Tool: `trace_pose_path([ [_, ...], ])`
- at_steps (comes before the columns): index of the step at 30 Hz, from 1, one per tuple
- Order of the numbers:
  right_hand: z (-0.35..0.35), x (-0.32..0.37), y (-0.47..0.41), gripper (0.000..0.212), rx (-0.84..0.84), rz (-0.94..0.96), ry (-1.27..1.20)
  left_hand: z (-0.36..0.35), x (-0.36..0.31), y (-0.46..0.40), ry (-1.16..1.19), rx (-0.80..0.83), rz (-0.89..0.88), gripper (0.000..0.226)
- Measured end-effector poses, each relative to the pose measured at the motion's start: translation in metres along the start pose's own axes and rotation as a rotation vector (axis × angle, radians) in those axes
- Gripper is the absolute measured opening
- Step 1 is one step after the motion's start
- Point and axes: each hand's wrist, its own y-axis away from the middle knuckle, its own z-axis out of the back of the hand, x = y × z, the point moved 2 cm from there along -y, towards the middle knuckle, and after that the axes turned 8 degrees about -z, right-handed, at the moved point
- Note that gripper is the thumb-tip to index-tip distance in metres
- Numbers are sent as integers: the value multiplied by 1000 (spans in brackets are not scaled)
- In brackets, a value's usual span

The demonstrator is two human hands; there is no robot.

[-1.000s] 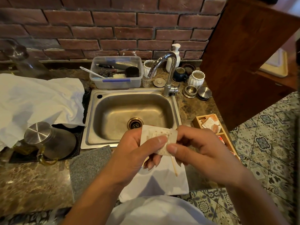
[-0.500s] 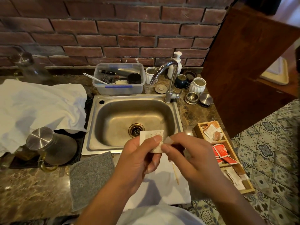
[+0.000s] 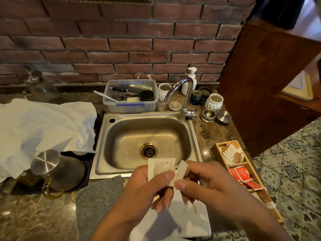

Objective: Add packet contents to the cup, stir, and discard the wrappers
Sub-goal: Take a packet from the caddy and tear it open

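- The left hand [image 3: 147, 190] pinches a small white packet [image 3: 160, 168] between thumb and fingers, over the near edge of the sink [image 3: 194, 134].
- The right hand [image 3: 206, 186] grips a torn-off strip [image 3: 182, 169] of that packet; half a second ago the strip barely showed, and now it stands clearly apart from the packet's right edge.
- A thin wooden stick [image 3: 194, 207] pokes out under the right hand, above a white napkin [image 3: 194, 223] on the counter.
- A grey cloth [image 3: 97, 199] lies just left of the napkin.
- To the right, a wooden box [image 3: 217, 152] holds red and white sachets [image 3: 242, 174].
- No cup can be told for certain; any near one is hidden by the hands.
- The view has tipped up, showing more brick wall [image 3: 121, 40].
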Motion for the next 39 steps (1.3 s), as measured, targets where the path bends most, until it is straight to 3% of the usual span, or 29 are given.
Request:
trace_pose_path([
  [4,-1,1,-3,32,-99,59,52,0,-1,-2,13,34,8,29],
  [7,-1,-3,-2,25,-123,85,64,-2,-2,-1,7,39,-4,29],
  [12,-11,-1,-3,17,-426,365,573,-7,5,-2,141,-93,46,29],
  [14,-15,-6,-3,16,-476,437,657,-7,8,-4,221,-127,72,29],
  [17,-12,-12,-3,18,-438,350,499,-6,7,-4,146,-121,54,30],
  [21,-7,-15,-1,32,-251,95,153,-5,5,-2,44,-82,47,31],
  [26,0,-14,-2,26,-114,73,91,-4,3,-2,-32,-29,72,32],
  [29,0,-18,-6,23,-156,117,161,-4,8,-4,-62,-93,87,32],
  [31,-7,-21,-7,14,-313,270,419,-4,13,-5,28,-148,128,29],
  [34,-21,-27,-9,7,-563,475,689,-10,19,-8,437,-107,257,28],
  [37,-19,-32,-7,6,-684,504,528,-13,24,-10,721,-75,344,23],
  [39,-12,-35,-6,12,-702,323,252,-9,26,-12,733,-101,342,24],
])
